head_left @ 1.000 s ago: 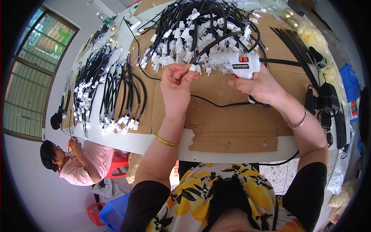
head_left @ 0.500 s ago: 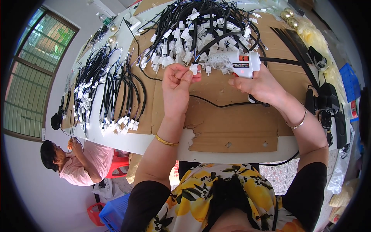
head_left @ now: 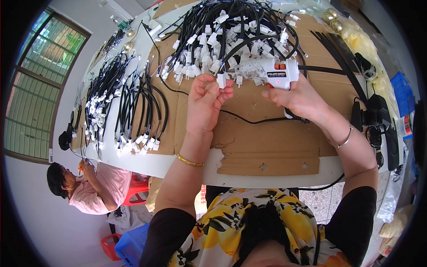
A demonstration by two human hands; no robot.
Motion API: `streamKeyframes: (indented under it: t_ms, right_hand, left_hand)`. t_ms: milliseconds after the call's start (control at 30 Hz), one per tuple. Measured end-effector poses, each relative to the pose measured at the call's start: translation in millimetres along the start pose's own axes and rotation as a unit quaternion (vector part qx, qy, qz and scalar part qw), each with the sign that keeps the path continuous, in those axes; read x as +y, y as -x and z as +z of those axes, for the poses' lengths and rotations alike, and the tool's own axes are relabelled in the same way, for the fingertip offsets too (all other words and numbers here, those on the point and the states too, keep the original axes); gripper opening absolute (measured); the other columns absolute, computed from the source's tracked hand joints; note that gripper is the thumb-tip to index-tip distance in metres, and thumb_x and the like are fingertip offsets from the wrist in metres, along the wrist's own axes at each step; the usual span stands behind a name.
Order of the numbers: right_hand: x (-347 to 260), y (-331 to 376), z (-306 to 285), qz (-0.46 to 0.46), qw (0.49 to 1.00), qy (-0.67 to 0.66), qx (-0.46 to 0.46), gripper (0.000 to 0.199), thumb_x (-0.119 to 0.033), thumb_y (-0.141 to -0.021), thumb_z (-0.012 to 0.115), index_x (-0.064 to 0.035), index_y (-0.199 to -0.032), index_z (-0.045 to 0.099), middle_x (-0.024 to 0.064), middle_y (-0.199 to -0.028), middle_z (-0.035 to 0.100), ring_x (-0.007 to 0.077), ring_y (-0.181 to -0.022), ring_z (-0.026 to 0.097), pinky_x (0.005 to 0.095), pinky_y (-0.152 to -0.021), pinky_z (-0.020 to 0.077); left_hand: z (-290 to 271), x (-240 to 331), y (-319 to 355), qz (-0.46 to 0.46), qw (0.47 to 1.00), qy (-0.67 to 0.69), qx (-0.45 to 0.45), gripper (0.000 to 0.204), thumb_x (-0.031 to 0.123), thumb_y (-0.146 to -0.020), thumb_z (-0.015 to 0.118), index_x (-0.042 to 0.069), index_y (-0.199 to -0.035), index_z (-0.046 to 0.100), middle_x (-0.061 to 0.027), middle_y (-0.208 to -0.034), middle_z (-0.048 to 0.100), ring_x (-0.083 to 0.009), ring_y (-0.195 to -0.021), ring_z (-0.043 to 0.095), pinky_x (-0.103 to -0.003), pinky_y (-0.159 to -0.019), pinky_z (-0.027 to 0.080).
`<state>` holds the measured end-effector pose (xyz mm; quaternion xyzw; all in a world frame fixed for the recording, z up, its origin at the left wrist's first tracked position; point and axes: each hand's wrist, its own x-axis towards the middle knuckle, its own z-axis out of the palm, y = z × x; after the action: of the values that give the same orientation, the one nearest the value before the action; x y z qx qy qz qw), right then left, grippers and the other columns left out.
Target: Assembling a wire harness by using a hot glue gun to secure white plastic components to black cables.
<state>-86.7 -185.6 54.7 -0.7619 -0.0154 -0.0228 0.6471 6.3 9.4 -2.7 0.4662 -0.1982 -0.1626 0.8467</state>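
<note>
Between the fingertips of my left hand (head_left: 205, 100) is a small white connector (head_left: 221, 80), held upright. My right hand (head_left: 296, 94) grips a white hot glue gun (head_left: 284, 74) with a small red light on its side; the nozzle points left, close to the connector. A black glue stick (head_left: 322, 69) runs out of its back end. Just beyond both hands lies a big heap of black cables (head_left: 231, 26) with many white connectors on their near ends. The tip of the nozzle is hard to tell from the white connectors behind it.
Brown cardboard (head_left: 271, 142) covers the white table. Smaller bundles of black cables (head_left: 140, 111) lie to the left. Several black sticks (head_left: 331, 53) and black power adapters (head_left: 378, 111) are at the right. A co-worker in pink (head_left: 95, 189) sits at the left, holding something orange.
The connector in my left hand has turned, so that more of its white face shows, and the left fingers have shifted slightly. The glue gun has barely moved.
</note>
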Motion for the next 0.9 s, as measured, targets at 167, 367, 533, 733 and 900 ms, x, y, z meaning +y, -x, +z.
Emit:
streamKeyframes:
  t_ms: [167,367,533,733,900]
  right_hand:
    - [0.4,-1.1,-1.0,0.02,1.0,-0.016,0.004,0.014,-0.007,-0.074,0.061,-0.0058,-0.081,0.049,-0.002,-0.068,0.05,0.0055,-0.059,0.045,0.021,-0.052,0.0395]
    - [3.8,-1.3,-1.4,0.012,0.999,-0.051,-0.008,0.015,-0.008,-0.074,0.061,-0.006,-0.081,0.048,-0.0023,-0.067,0.049,0.0051,-0.058,0.044,0.0208,-0.051,0.0384]
    - [3.7,-0.8,-1.6,0.021,0.998,-0.05,-0.022,0.016,-0.008,-0.074,0.062,-0.0061,-0.079,0.047,-0.0024,-0.066,0.047,0.0049,-0.057,0.043,0.021,-0.051,0.0378]
    - [-0.2,1.6,-0.2,0.022,0.998,-0.049,-0.027,0.016,-0.006,-0.072,0.061,-0.0048,-0.083,0.049,-0.0014,-0.069,0.05,0.0054,-0.058,0.044,0.0213,-0.051,0.0386]
    - [5.7,0.7,-1.9,0.007,0.999,-0.038,-0.036,0.018,-0.004,-0.071,0.061,-0.0042,-0.085,0.05,-0.0016,-0.072,0.051,0.0045,-0.063,0.045,0.0207,-0.056,0.0393]
  left_hand:
    - [-8.2,-1.5,0.3,-0.053,0.995,0.088,-0.003,0.016,0.006,-0.087,0.044,0.009,-0.103,0.042,-0.0164,-0.088,0.058,-0.0203,-0.074,0.056,-0.031,-0.067,0.047]
    - [-9.7,-0.1,1.2,-0.074,0.989,0.126,-0.002,0.015,0.009,-0.087,0.044,0.01,-0.102,0.044,-0.0141,-0.085,0.057,-0.0181,-0.07,0.053,-0.03,-0.064,0.046]
    - [-8.8,1.2,1.7,-0.088,0.986,0.143,-0.02,0.014,0.01,-0.087,0.045,0.012,-0.101,0.045,-0.013,-0.082,0.056,-0.0175,-0.069,0.052,-0.029,-0.063,0.044]
    - [-6.9,2.2,2.1,-0.096,0.987,0.126,-0.037,0.013,0.011,-0.088,0.045,0.012,-0.1,0.045,-0.0123,-0.081,0.056,-0.0178,-0.07,0.053,-0.029,-0.063,0.043]
    - [-10.1,2.8,-0.2,-0.09,0.988,0.11,-0.057,0.012,0.01,-0.088,0.045,0.012,-0.1,0.044,-0.0118,-0.081,0.056,-0.0179,-0.07,0.053,-0.029,-0.062,0.043]
